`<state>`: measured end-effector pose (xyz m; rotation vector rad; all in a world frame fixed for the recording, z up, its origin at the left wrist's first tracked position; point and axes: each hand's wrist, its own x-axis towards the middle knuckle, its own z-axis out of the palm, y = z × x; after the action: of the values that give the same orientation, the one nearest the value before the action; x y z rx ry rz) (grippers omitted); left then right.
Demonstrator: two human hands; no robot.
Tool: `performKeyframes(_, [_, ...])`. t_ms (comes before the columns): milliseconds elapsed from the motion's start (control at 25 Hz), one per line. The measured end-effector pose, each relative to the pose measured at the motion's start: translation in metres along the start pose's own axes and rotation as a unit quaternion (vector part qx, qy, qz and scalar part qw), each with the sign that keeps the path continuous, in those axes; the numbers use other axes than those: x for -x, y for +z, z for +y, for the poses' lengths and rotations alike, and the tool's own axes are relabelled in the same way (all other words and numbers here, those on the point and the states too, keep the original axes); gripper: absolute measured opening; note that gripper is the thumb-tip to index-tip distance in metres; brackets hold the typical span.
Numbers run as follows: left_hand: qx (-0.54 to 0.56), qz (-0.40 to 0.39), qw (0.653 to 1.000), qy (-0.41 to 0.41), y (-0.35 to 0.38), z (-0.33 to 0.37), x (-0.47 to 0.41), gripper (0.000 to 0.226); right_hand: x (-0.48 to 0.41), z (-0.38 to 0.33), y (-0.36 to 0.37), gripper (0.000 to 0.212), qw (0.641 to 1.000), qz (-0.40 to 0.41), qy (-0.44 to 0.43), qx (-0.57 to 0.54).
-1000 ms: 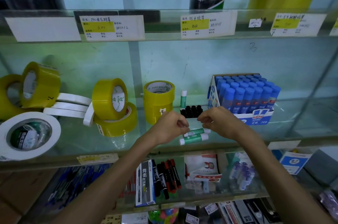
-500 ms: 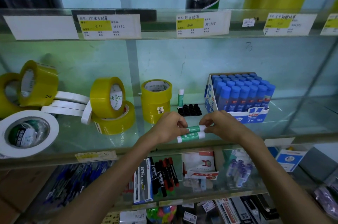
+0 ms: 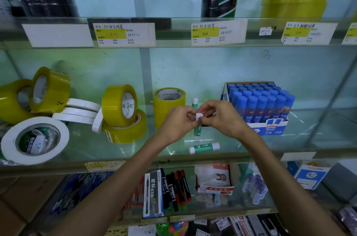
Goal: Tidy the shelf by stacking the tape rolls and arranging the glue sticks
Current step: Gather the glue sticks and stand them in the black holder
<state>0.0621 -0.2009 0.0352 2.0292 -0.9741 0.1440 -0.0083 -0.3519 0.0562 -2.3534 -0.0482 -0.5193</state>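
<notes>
Both my hands meet over the middle of the glass shelf (image 3: 81, 150) and pinch one green glue stick (image 3: 197, 129), held upright by its white cap. My left hand (image 3: 176, 123) is on its left side, my right hand (image 3: 222, 118) on its right. A second green glue stick (image 3: 204, 148) lies flat near the shelf's front edge. A third (image 3: 195, 102) stands upright behind my hands. Yellow tape rolls sit loose: one upright stack (image 3: 167, 103), one roll on edge (image 3: 119, 105) leaning on a flat roll (image 3: 125, 132), two more (image 3: 49, 89) at far left.
A box of blue glue sticks (image 3: 259, 104) stands at the right. Thin white tape rolls (image 3: 81, 110) and a big white roll (image 3: 33, 140) lie at the left. Markers and pens (image 3: 173, 189) fill the shelf below. Price labels (image 3: 123, 34) line the upper shelf edge.
Both hands have lifted one green glue stick off the shelf and turned it from lying flat to upright. The other stick stayed lying by the front edge.
</notes>
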Motion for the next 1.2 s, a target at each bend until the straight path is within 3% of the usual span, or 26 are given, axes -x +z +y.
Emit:
performKeyframes(120, [-0.054,0.027,0.998,0.019,-0.005,0.007,-0.007,0.014,-0.009,-0.005,0.0,0.019,0.999,0.031,0.003,-0.013])
performKeyframes(280, [-0.059,-0.042,0.997,0.001,-0.016,0.011,-0.026,0.011,-0.015,-0.006,-0.004,0.011,0.999,0.034,-0.004,-0.009])
performKeyframes(400, [-0.086,-0.03,0.996,-0.012,-0.021,0.019,-0.049,0.013,-0.02,-0.006,-0.01,0.012,0.997,0.061,-0.012,0.041])
performKeyframes(640, [-0.221,-0.063,0.97,-0.076,-0.013,0.036,-0.091,0.027,-0.016,-0.002,-0.016,0.021,0.987,0.136,-0.013,0.083])
performKeyframes(920, [-0.274,-0.107,0.949,-0.113,-0.01,0.038,-0.105,0.016,0.003,0.024,-0.018,0.016,0.997,-0.016,-0.006,0.08])
performKeyframes(1080, [-0.301,-0.124,0.939,-0.109,-0.012,0.043,-0.103,0.013,0.011,0.029,-0.013,0.019,0.997,-0.032,0.014,0.061])
performKeyframes(1200, [-0.326,-0.131,0.931,-0.099,-0.01,0.046,-0.102,0.023,0.013,0.031,-0.01,0.019,0.998,-0.037,0.019,0.056])
